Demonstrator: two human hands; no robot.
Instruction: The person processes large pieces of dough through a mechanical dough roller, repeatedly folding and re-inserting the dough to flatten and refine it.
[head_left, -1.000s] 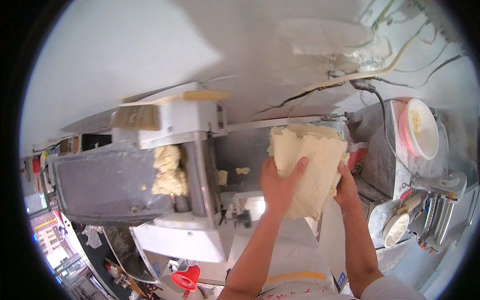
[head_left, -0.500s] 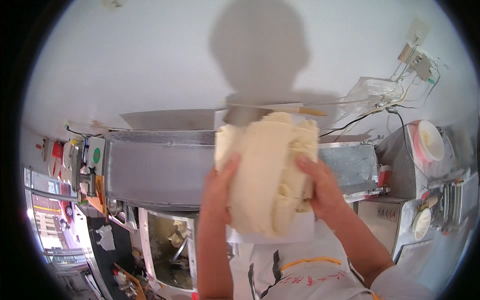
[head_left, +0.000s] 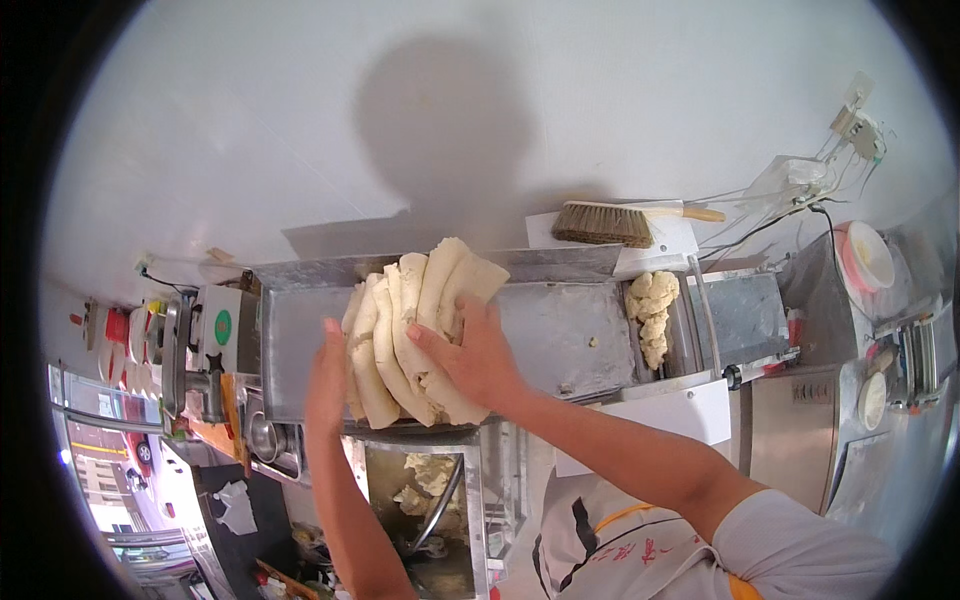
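Observation:
A thick stack of pale folded dough (head_left: 397,340) rests over the long metal trough (head_left: 560,325), its layers leaning side by side. My left hand (head_left: 325,372) holds its left edge, fingers and thumb close against the side. My right hand (head_left: 474,358) grips the right part, thumb lying over the front layers and fingers partly hidden behind. Crumbly dough lumps (head_left: 654,312) sit against the roller machine (head_left: 690,325) at the trough's right end.
A wooden-handled brush (head_left: 605,222) lies on the machine's white top by the wall. Below the trough stands a metal mixing bowl (head_left: 420,500) with a curved arm and dough scraps. A white scale-like box (head_left: 228,325) stands left; a white tub (head_left: 866,256) is at far right.
Both hands have carried the dough left and down onto the trough, and its layers now lean sideways. The view has shifted; the brush and the lumps by the roller have come into sight.

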